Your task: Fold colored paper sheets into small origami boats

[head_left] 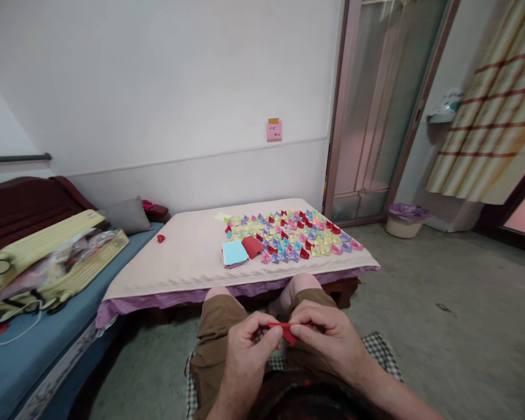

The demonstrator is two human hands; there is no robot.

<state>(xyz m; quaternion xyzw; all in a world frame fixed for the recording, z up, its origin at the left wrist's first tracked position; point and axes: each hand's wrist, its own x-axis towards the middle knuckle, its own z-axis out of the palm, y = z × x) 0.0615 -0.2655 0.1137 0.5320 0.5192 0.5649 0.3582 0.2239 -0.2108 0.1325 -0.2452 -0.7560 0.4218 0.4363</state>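
Observation:
Between my two hands, above my lap, is a small piece of folded red paper (288,333). My left hand (250,349) pinches its left end with thumb and forefinger. The right end sits in the pinch of my right hand (326,333). On the low table in front lies a stack of square paper (235,253), light blue on top. Red paper (252,247) rests against the stack's right side. Many small folded paper pieces (293,233) in red, yellow, pink, purple and blue stand in rows farther right.
A cream cloth (188,256) covers the table; a small red object (160,238) lies at its left. An open yellow suitcase (83,256) rests on the blue bed to the left. A lined bin (405,220) stands on the floor at right, near the sliding door (380,116).

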